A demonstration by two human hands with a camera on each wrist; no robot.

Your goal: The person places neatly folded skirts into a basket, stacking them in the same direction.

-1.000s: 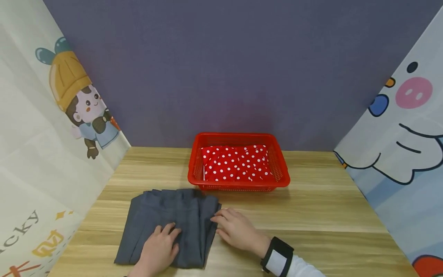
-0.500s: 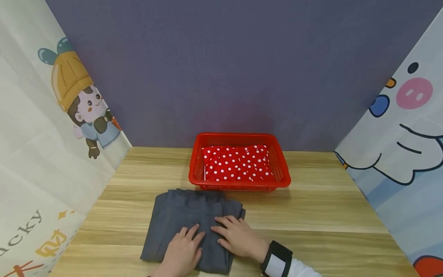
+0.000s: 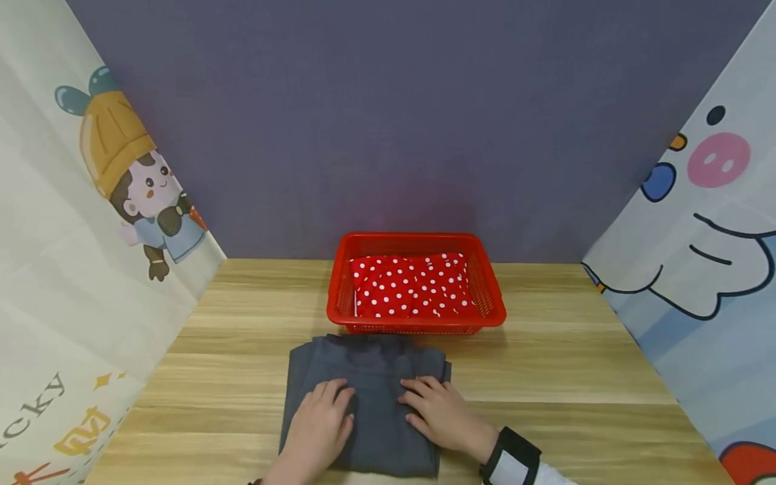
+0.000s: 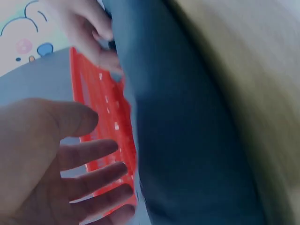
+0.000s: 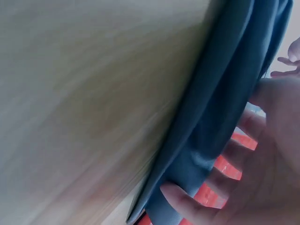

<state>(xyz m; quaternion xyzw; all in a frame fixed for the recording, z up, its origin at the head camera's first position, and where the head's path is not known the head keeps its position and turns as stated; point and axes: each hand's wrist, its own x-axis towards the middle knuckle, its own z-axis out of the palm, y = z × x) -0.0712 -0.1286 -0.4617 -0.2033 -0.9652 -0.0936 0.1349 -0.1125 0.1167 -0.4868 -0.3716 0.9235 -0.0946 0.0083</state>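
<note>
A folded dark grey cloth [image 3: 382, 431], possibly a garment, lies flat on the wooden table in front of the basket. Loosely spread, the fingers of my left hand [image 3: 320, 421] rest on its left half. My right hand [image 3: 445, 414] touches the cloth near its right edge, fingers slightly bent and holding nothing. In the left wrist view the left hand [image 4: 61, 159] shows spread fingers at the surface of the cloth [image 4: 183, 131]. The right wrist view has the right hand [image 5: 248, 173] against the cloth's layered folded edge [image 5: 206, 117].
Just behind the cloth stands a red plastic basket [image 3: 418, 326], with red cloth with white polka dots [image 3: 412, 286] inside. The wooden table [image 3: 564, 364] ends at a dark purple-grey back wall [image 3: 412, 121]. Printed curtains flank both sides.
The grey cloth has slid to the right until it lies in front of the basket. Both hands have shifted rightward; the right hand moved from the cloth's edge onto its top.
</note>
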